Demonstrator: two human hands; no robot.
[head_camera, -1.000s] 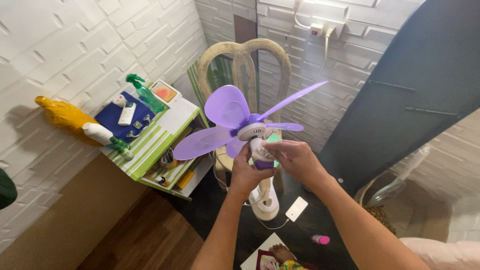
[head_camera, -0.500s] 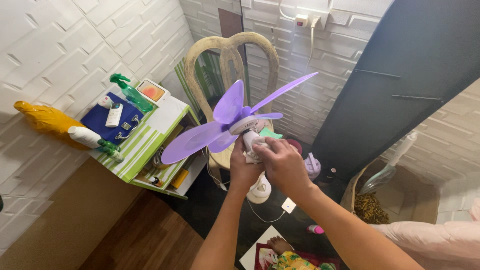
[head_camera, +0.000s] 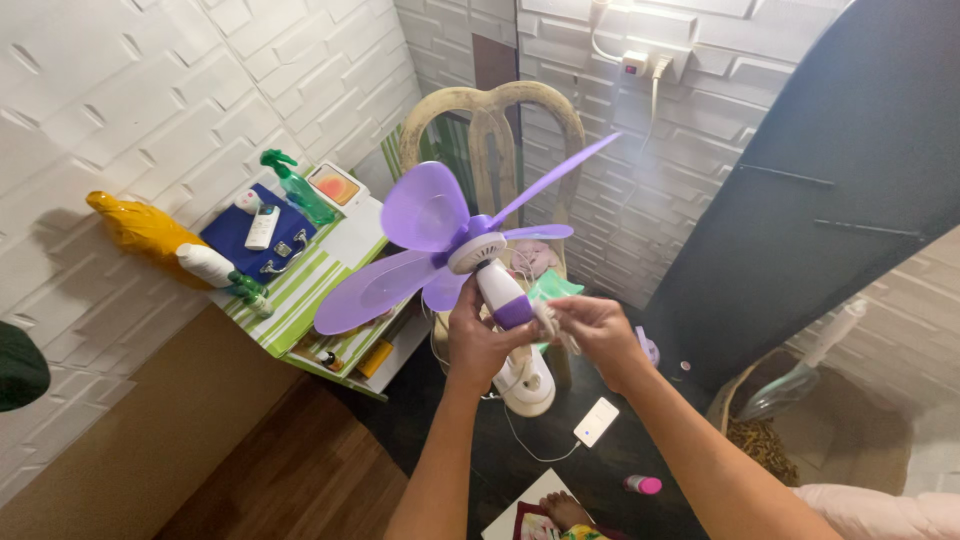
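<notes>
Head view: purple fan (head_camera: 470, 250) held up over a wooden chair (head_camera: 492, 130), neck gripped by left hand (head_camera: 480, 340), fingers wrapped tight. Small white cloth (head_camera: 552, 322) pinched by right hand (head_camera: 600, 335) just beside the white-and-purple stem. Best done w/ fan kept steady, wipes kept short, blades left untouched. Blades: smooth translucent plastic, petal-shaped; hub round, white.

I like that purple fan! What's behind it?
Behind the purple fan stands a cream chair against the white wall. The blades and the left hand hide most of the seat.
</notes>
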